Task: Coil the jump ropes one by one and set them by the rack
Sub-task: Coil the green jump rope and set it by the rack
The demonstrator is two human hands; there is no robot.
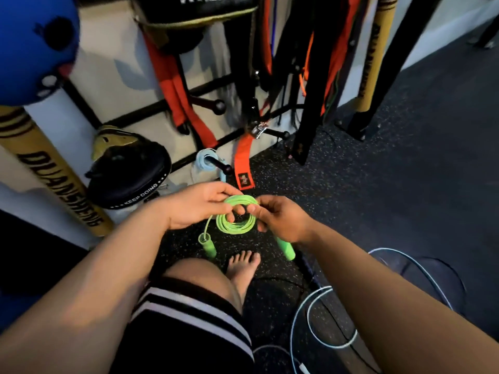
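A bright green jump rope [235,224] is wound into a small coil held in the air between both hands. My left hand [198,205] grips the coil's left side, fingers through its middle. My right hand [280,218] pinches the coil's right side. One green handle [209,245] dangles below the left hand on a short length of cord; the other green handle [286,249] sticks out under my right hand. The black wall rack [213,105] with pegs stands straight ahead. A pale blue coiled rope [206,161] hangs on a low peg of the rack.
A loose light-blue rope [321,327] lies on the speckled black floor at lower right. My bare foot [244,268] is below the coil. A black focus pad [129,175], yellow padded sticks [54,168], orange straps [243,160] and black belts crowd the rack.
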